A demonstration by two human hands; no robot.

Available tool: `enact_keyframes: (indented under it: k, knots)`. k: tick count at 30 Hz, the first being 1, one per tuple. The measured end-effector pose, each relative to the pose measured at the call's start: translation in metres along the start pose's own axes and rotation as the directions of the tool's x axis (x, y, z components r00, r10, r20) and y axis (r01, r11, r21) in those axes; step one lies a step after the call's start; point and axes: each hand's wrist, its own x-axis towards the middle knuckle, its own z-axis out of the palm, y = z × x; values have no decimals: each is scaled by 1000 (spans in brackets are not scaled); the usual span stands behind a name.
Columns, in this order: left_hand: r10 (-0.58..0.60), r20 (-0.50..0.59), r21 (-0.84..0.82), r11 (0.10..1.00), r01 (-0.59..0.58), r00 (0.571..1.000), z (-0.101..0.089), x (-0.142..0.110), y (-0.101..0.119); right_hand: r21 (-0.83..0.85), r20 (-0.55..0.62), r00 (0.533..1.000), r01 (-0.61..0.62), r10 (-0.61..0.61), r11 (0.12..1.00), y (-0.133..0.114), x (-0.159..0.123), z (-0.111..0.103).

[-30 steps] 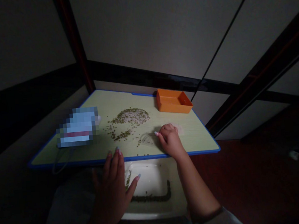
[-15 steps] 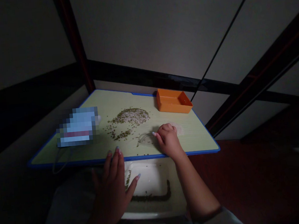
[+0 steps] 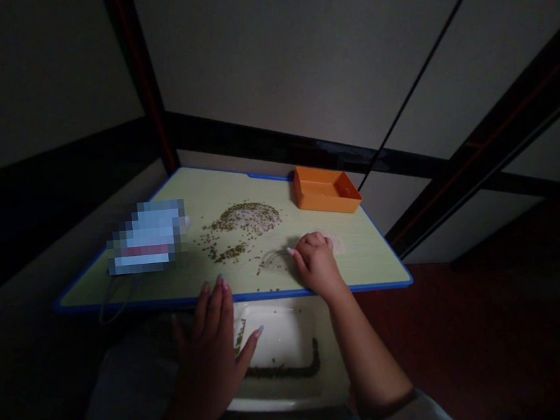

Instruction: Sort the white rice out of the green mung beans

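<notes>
My right hand (image 3: 316, 262) is closed in a fist low over the table (image 3: 159, 289). From its thumb side, what looks like a wire whisk (image 3: 274, 260) extends left, its thin curved wires lying close to the tabletop; the handle is hidden in my fist. Small green beans mixed with white grains (image 3: 249, 219) are spread beyond the wires, and a few stray beans lie around them. A small patch of pale grains (image 3: 330, 240) lies behind my knuckles. With fingers spread, my left hand (image 3: 215, 336) rests at the table's front edge and partly covers a white basin (image 3: 287, 403).
Green beans (image 3: 284, 371) line the bottom edges of the basin below the table. An orange box (image 3: 328, 202) stands at the back right corner. A blurred pale-blue item (image 3: 145, 238) with a looped cord lies at the left. Pale panels (image 3: 266, 54) rise behind the table.
The curved wires shift very slightly beside my right hand and look sharper now. Both hands otherwise keep their positions.
</notes>
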Motion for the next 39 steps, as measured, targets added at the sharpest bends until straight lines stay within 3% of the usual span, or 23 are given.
enact_keyframes:
  k: [16,22,39]
  knots:
    - [5,-5,17,1000,-5,1000,0,0,0,36,-23,999,26,-25,999,-4,0,0]
    - [0,0,7,1000,0,1000,-1,0,0,3,-41,999,-20,20,1000,-3,1,0]
    - [-14,27,-5,1000,14,1000,-3,-1,2,33,-17,999,43,-43,999,-5,1,0]
